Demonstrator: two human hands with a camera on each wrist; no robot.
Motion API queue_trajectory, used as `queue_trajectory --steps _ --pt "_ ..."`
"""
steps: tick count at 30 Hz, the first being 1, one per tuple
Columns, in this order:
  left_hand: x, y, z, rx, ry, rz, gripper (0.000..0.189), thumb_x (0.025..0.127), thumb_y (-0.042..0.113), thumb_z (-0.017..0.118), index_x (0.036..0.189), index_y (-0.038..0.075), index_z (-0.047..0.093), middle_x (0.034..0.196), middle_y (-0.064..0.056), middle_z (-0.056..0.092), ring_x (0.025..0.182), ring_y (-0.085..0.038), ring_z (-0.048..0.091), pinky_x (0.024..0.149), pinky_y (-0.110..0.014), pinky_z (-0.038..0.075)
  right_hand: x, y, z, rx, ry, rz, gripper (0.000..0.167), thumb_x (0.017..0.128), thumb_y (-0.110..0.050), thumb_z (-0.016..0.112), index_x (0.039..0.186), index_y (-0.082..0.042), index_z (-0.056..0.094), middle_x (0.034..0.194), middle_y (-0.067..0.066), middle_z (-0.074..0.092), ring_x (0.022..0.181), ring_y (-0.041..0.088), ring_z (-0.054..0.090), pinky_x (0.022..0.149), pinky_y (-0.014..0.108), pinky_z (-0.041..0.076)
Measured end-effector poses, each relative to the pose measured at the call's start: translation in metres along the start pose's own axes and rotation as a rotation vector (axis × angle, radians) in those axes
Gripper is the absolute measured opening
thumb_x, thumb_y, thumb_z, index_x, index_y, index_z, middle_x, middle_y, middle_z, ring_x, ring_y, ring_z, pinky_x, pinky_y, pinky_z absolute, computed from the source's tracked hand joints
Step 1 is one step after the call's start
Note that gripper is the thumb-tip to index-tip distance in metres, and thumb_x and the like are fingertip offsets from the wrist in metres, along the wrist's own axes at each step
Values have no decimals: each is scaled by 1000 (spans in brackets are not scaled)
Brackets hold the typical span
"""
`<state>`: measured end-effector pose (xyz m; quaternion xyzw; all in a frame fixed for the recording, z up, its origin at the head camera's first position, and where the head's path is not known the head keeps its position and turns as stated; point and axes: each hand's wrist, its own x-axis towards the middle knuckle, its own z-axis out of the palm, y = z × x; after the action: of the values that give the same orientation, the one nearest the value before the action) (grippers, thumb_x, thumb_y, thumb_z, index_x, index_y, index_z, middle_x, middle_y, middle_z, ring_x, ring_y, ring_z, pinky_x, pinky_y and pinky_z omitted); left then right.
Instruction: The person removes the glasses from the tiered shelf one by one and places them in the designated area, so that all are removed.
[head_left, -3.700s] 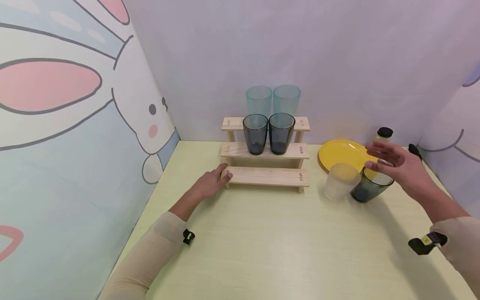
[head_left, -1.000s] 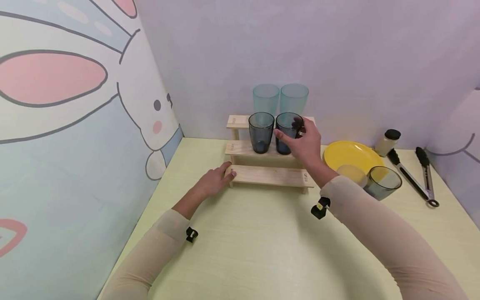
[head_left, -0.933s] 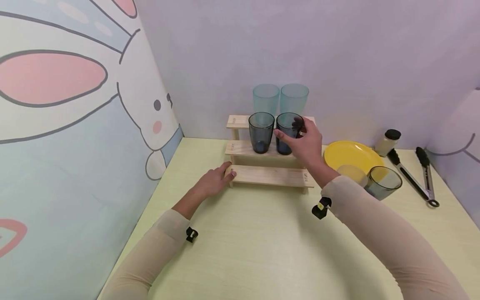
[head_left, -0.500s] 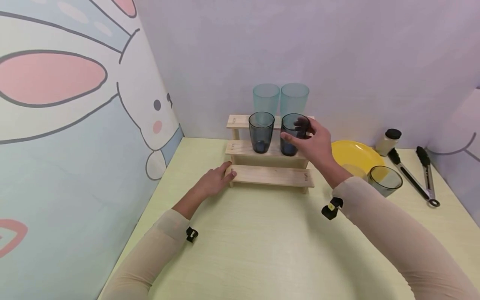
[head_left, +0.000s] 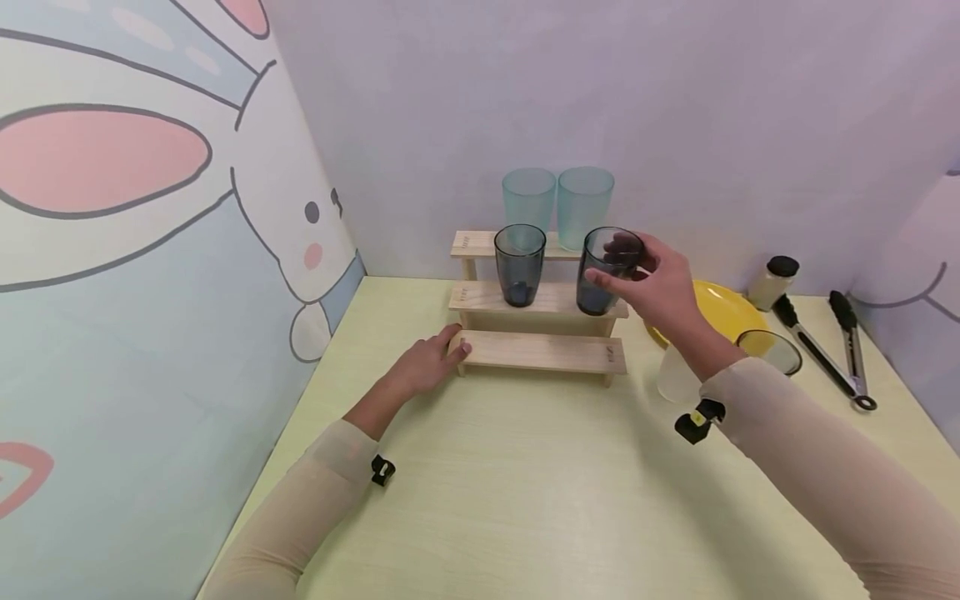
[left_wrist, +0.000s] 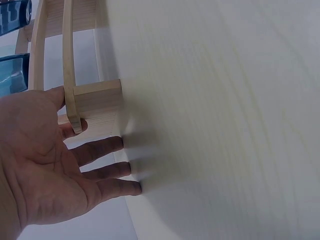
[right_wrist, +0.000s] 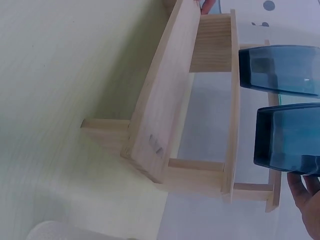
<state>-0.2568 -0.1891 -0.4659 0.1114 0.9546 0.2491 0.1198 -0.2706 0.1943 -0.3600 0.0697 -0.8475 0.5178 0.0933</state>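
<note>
My right hand holds a dark grey-blue tumbler by its right side, thumb in front. In the right wrist view the tumbler's base stands a little off the middle step. A matching dark tumbler sits at the middle of that step, and two pale teal tumblers are on the top step. All belong to a three-step wooden shelf. At its lower left end my left hand pinches the bottom step between thumb and index finger; the other fingers reach down to the table.
Right of the shelf are a yellow plate, a frosted cup and another dark tumbler, partly hidden by my right arm. Black-tipped tongs and a black-lidded jar lie farther right. Walls stand behind and at the left.
My right hand went from above the right-side cups to the right-hand dark tumbler, took hold, and has moved it rightward, apart from its neighbour. The left hand stays at the shelf.
</note>
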Motion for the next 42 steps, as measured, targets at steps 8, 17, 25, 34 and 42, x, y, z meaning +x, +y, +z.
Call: queue_trajectory --steps 8,17,25,34,42 --pt "-2 1 -2 0 -2 -4 74 117 61 40 174 16 31 161 -26 59 151 -48 56 122 -65 45 -8 8 -21 -10 17 -71 70 92 -38 93 153 -18 63 140 10 73 111 -1 69 90 6 54" --pt "0 -1 -1 8 -9 0 74 117 61 38 175 15 30 162 -25 58 152 -48 55 122 -65 45 -24 13 -50 11 5 -57 70 94 -30 92 157 -24 61 131 -8 76 113 -1 71 89 8 56" --pt "0 -2 1 4 -8 9 74 117 61 37 175 15 30 161 -26 59 151 -48 56 122 -64 45 -38 19 -81 6 -20 -2 71 97 -21 89 161 -23 57 126 -22 71 110 -9 71 85 9 57" --pt "1 -1 1 12 -1 19 73 118 60 37 174 14 31 161 -25 59 152 -47 55 124 -65 42 -54 33 -117 -58 14 34 68 97 -17 88 159 -21 59 118 -31 70 103 -16 69 80 5 55" --pt "0 0 1 13 -5 22 73 119 58 36 174 12 30 160 -26 60 151 -47 56 128 -65 37 -66 47 -143 -34 57 17 65 98 -9 85 157 -22 62 116 -33 74 101 -13 70 79 6 52"
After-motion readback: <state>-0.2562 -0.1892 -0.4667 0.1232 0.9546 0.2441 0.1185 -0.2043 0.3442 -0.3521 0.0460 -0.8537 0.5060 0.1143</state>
